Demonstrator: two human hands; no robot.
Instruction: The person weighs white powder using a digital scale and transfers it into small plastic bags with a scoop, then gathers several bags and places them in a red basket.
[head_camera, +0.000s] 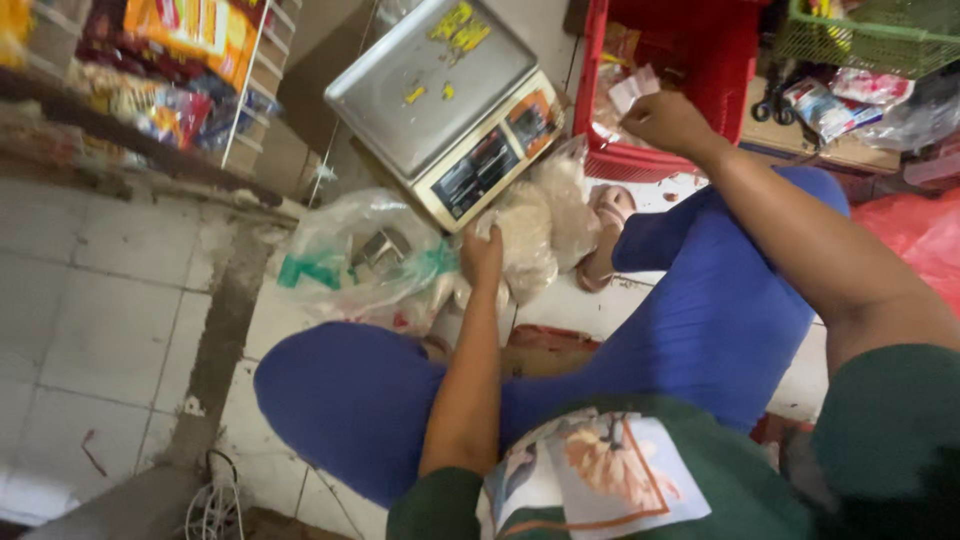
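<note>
While the person sits cross-legged on the tiled floor (110, 300) in blue trousers (700, 320), the left hand (483, 258) grips a clear bag of pale grains (535, 235) lying just below a digital scale (445, 100) (its steel pan bare). Beside it lies a crumpled plastic bag (360, 260). Farther off, the right hand (665, 122) is closed at the rim of a red basket (640, 160); what it holds cannot be told.

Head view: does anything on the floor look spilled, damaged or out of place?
No spill shows. The digital scale sits on the tiled floor, with worn yellow stickers on its pan. The left hand grips a filled clear bag beside it.
</note>
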